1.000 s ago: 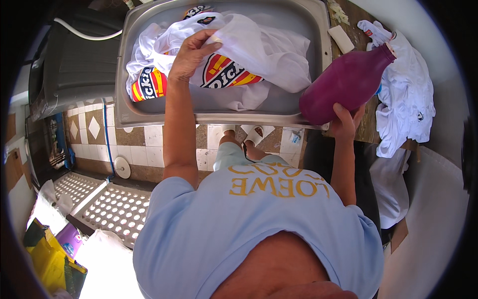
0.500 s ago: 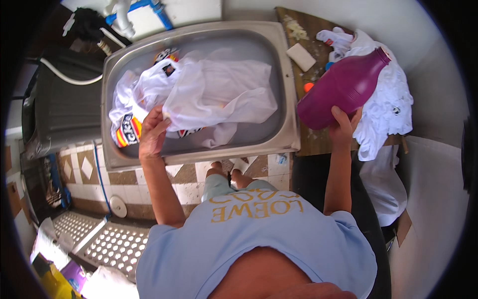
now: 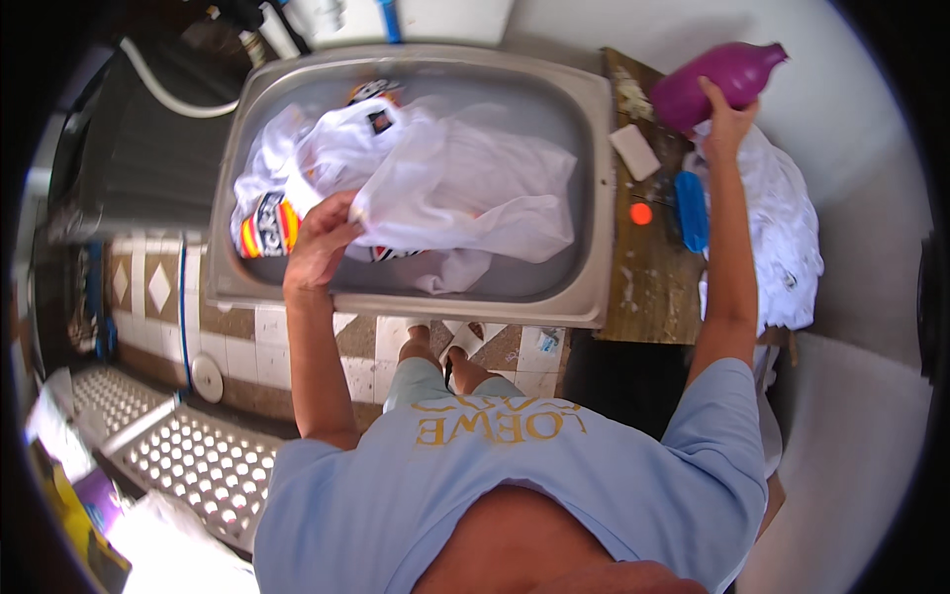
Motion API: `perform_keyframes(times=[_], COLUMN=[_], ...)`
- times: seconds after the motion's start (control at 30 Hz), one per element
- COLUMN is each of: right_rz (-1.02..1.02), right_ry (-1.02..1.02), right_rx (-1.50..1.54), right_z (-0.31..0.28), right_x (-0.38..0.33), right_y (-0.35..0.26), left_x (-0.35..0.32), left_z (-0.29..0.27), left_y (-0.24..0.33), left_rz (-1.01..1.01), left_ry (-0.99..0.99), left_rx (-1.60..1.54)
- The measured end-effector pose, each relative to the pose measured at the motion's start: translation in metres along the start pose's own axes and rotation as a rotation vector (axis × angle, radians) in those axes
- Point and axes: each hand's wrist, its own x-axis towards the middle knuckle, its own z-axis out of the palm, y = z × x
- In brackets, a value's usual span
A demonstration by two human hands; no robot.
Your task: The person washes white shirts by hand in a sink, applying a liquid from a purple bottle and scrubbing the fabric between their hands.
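Note:
My left hand (image 3: 325, 236) pinches an edge of a thin white garment (image 3: 465, 188) with a dark neck label. The cloth lies in a metal sink basin (image 3: 600, 267) of greyish water, and colourful printed patches (image 3: 269, 228) show at its left and far side. Over the far right corner of the wooden board, my right hand (image 3: 730, 114) grips a purple bottle (image 3: 708, 87) by its body. The bottle lies tilted, its neck toward the right wall. Its opening is too small to make out.
On the wooden board (image 3: 643, 287) right of the basin lie a white soap bar (image 3: 634, 152), an orange cap (image 3: 641, 214) and a blue brush-like piece (image 3: 691, 211). A heap of white clothes (image 3: 777, 238) hangs over its right side. A dark appliance (image 3: 148, 158) stands left of the basin.
My right hand has carried the purple bottle away from me to the board's far corner, uncovering the blue piece. My left hand keeps its pinch on the garment. The view has shifted slightly.

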Motion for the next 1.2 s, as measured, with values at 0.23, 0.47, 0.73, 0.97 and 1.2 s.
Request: perform_keyframes(times=[0.23, 0.47, 0.73, 0.97, 1.2], right_rz=[-0.193, -0.265, -0.211, 0.549, 0.609], right_ry=[0.104, 0.156, -0.782, -1.348, -1.076], right_rx=[-0.138, -0.307, 0.182, 0.443, 0.622], right_z=[0.015, 0.011, 0.130, 0.177, 0.143], right_x=[0.048, 0.047, -0.151, -0.180, -0.156], right_y=[0.077, 0.083, -0.053, -0.037, -0.038], left_x=[-0.006, -0.004, 0.027, 0.064, 0.094], left_z=[0.001, 0.004, 0.045, 0.050, 0.044], left_y=[0.001, 0.001, 0.040, 0.067, 0.064], left_rz=[-0.081, -0.109, -0.019, -0.024, -0.053], left_ry=[0.095, 0.107, -0.147, -0.281, -0.180], left_rx=[0.007, 0.000, 0.171, 0.358, 0.572])
